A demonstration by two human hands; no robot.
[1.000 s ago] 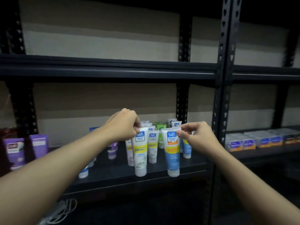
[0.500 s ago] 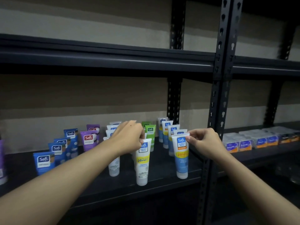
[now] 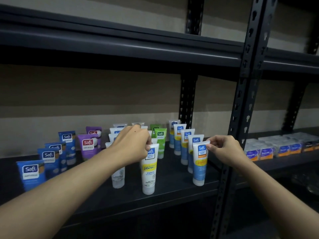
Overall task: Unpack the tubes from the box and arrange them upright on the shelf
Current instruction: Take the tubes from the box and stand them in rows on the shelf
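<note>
Tubes (image 3: 177,140) stand cap-down in rows on the dark shelf (image 3: 172,192), and the two nearest its front edge each have a hand on them. The left hand (image 3: 133,145) has its fingers curled round the flat top end of the Vitamin C tube (image 3: 149,171). This tube is white with a yellow band and stands about upright on its cap close to the front lip. The right hand (image 3: 224,150) pinches the upper right corner of the blue-and-white tube (image 3: 200,163) between thumb and forefinger, its other fingers folded in. This tube stands on its cap too, at the front of a row of like ones running back toward the wall. The two held tubes are apart, with bare shelf between them. Under the left wrist stand white tubes (image 3: 118,176), partly hidden by the arm. Green tubes (image 3: 160,142) stand further back, between the two hands. Purple tubes (image 3: 88,145) and a slanting row of blue tubes (image 3: 31,171) fill the left side. A perforated post (image 3: 241,118) rises just right of the right hand. Beyond it, wrapped packs (image 3: 265,152) lie on the neighbouring shelf (image 3: 284,161). An upper shelf (image 3: 120,45) spans overhead.
</note>
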